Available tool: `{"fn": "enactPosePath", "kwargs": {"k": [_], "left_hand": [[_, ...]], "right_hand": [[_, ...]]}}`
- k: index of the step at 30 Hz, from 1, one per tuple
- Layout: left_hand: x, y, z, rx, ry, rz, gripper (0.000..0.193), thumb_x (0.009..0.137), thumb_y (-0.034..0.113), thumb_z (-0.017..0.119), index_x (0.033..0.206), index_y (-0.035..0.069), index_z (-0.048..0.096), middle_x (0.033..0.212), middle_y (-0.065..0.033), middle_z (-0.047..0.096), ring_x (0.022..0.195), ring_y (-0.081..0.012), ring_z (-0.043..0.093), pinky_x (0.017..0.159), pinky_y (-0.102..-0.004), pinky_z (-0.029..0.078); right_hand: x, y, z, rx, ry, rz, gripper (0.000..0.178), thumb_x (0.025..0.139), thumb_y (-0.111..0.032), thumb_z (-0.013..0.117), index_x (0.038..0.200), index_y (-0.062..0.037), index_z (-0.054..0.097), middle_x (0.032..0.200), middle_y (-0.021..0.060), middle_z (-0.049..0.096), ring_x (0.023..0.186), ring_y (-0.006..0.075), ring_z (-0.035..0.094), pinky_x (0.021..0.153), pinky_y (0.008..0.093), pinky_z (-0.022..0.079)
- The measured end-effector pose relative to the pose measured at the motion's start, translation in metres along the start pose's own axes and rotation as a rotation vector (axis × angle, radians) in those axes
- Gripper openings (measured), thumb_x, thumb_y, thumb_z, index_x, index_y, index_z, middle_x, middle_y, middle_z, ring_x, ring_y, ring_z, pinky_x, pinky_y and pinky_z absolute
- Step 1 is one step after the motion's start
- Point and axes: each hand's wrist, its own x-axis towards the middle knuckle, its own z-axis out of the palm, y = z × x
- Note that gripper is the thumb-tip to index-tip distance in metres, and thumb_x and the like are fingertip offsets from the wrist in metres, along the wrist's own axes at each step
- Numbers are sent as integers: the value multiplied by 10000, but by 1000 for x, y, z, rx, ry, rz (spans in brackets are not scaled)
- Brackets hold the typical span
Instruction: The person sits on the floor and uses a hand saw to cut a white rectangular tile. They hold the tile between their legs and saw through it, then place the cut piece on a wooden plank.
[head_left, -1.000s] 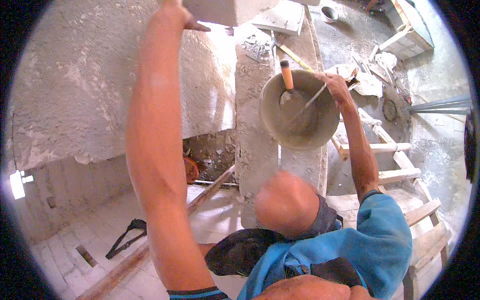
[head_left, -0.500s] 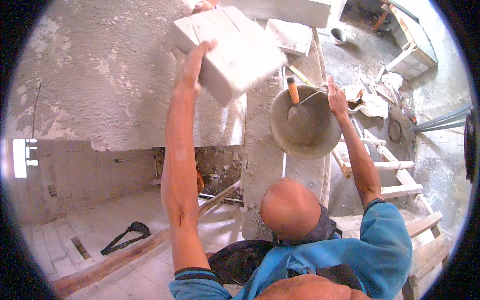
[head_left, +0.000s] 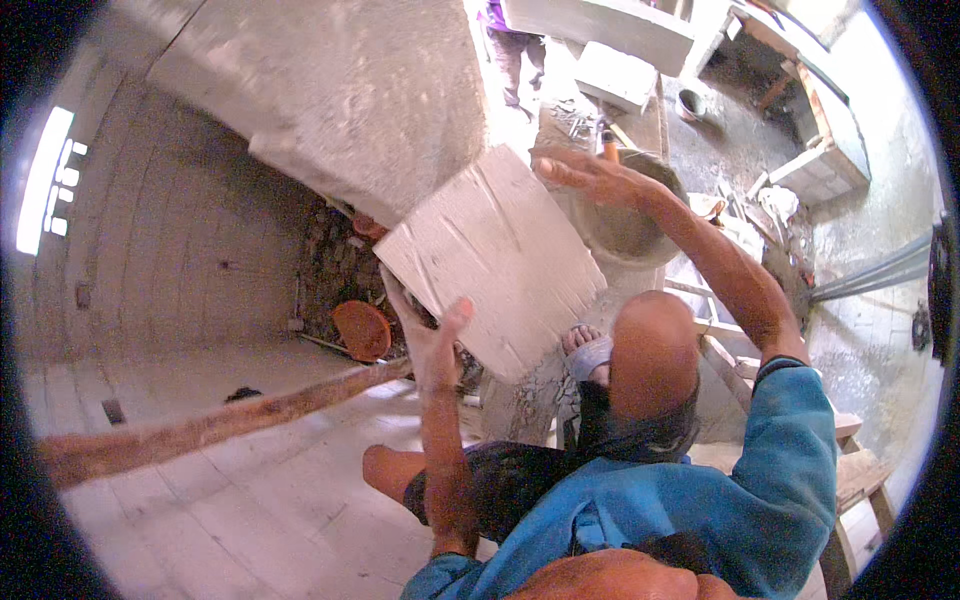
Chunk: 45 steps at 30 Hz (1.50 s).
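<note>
A pale, square-edged building block (head_left: 500, 262) is tilted in front of me, with shallow grooves across its face. My left hand (head_left: 432, 335) grips its lower left edge, thumb on the face and fingers behind. Close to the block's upper right corner, my right hand (head_left: 600, 178) is open, fingers stretched out; whether the fingertips touch the block I cannot tell. Beneath that hand and forearm sits a round grey mortar bowl (head_left: 628, 235), partly covered by them. An orange-handled tool (head_left: 609, 143) stands up at the bowl's far rim, its lower end hidden.
A rough plastered wall (head_left: 370, 90) rises at the far left. Another pale block (head_left: 615, 75) lies beyond the bowl. A person in dark trousers (head_left: 510, 65) stands at the back. A wooden pole (head_left: 230, 405) crosses the left; a small bucket (head_left: 690, 104) stands far right.
The block has come nearer and lower in my left hand; the other hand at its far edge is gone from view. My right hand has left the bowl's rim and moved left toward the block.
</note>
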Motion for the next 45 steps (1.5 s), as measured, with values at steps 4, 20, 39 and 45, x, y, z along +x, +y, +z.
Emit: {"fn": "enactPosePath", "kwargs": {"k": [4, 20, 39, 45], "left_hand": [[-64, -30, -47, -196, 91, -52, 1298, 634, 98, 850, 1641, 124, 31, 1607, -142, 272, 1437, -312, 340, 1187, -461, 312], [-201, -123, -86, -901, 261, -511, 813, 922, 642, 605, 1512, 121, 406, 1523, -106, 455, 1410, -310, 415, 1147, -519, 355], [-162, -154, -158, -98, 74, -437, 507, 1002, 365, 481, 1365, 20, 561, 1321, -122, 602, 1208, -297, 570, 1066, -426, 420], [-168, -174, -183, 86, 84, -234, 537, 1043, 296, 493, 1452, -51, 472, 1405, -249, 559, 1220, -342, 582, 1054, -431, 451]], "right_hand": [[-11, -88, 28, 312, -419, 18, 982, 934, -778, 423, 1548, -16, 346, 1561, 225, 409, 1432, 365, 408, 1192, 514, 325], [-117, -165, 153, -134, -317, -157, 1280, 671, -593, 862, 1616, -76, 171, 1393, 228, 477, 1336, 391, 442, 1112, 517, 365], [-155, -177, 344, -645, 4, -183, 1173, 659, -552, 853, 1614, -205, 266, 1288, 221, 500, 1233, 418, 450, 1074, 564, 329], [-169, -161, 352, -596, -16, -242, 1239, 645, -554, 863, 1630, -215, 191, 1471, 225, 429, 1392, 418, 380, 1154, 620, 252]]}}
